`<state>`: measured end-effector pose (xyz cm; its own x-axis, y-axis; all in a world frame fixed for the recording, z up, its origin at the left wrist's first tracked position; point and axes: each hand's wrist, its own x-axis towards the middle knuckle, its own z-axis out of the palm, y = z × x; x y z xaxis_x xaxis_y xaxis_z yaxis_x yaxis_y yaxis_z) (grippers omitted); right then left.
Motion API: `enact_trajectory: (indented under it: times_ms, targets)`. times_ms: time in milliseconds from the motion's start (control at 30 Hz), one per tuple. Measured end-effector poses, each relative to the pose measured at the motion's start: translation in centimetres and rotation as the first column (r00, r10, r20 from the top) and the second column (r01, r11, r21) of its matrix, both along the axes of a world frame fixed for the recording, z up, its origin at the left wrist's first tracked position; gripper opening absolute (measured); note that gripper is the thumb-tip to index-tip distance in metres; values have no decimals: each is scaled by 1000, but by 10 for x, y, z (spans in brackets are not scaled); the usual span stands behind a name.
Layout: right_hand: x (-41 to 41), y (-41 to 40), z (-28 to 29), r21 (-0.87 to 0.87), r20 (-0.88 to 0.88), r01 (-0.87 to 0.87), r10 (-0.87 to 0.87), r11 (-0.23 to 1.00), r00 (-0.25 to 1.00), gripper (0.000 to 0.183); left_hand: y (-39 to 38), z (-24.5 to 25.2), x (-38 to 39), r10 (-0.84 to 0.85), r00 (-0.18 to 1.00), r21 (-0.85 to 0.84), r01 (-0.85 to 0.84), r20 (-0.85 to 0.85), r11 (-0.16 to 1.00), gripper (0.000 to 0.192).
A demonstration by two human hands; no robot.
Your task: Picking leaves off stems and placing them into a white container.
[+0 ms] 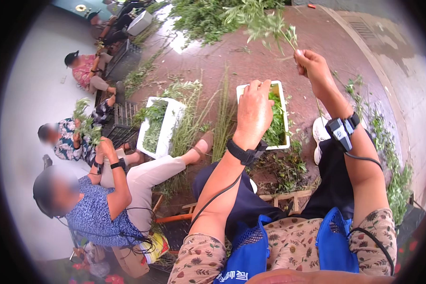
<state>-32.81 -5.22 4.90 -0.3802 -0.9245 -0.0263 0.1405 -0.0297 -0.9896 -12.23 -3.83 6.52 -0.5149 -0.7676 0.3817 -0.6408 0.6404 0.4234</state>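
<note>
My right hand (312, 65) is raised at the upper right, its fingers closed on the stem of a leafy green plant cutting (269, 26), whose leaves spread to the upper left. Over the far left part of a white foam box (287, 136) hangs my left hand (255, 103), fingers bent downward; whether anything lies between them is hidden. Green leaves (275, 124) fill much of that box, which stands on the floor in front of my knees. Both wrists wear black straps with cables.
People sit along the left, the nearest a co-worker (103, 206) handling leafy stems. Another white foam box (174, 117) with leaves stands beside bare stalks (224, 120). A large heap of greenery (202, 21) lies ahead. Black crates (124, 115) stand left; cut plants (390, 163) line the right.
</note>
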Motion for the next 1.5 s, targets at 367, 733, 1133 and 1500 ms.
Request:
enact_trajectory:
  times_ms: [367, 733, 1133, 1500]
  targets:
    - [14, -5, 5, 41, -25, -24, 25, 999, 999, 20, 66, 94, -4, -280, 679, 310, 610, -678, 729, 7]
    - [13, -3, 3, 55, 10, -62, 62, 997, 998, 20, 143, 147, -2, -15, 128, 129, 988, -992, -89, 19]
    - [20, -9, -3, 104, -30, -94, 98, 990, 995, 23, 140, 148, 3, 423, -68, -274, 851, -904, -449, 34]
    - [14, -5, -7, 120, -44, -99, 105, 988, 993, 23, 143, 144, 9, 155, 40, -44, 864, -987, -501, 32]
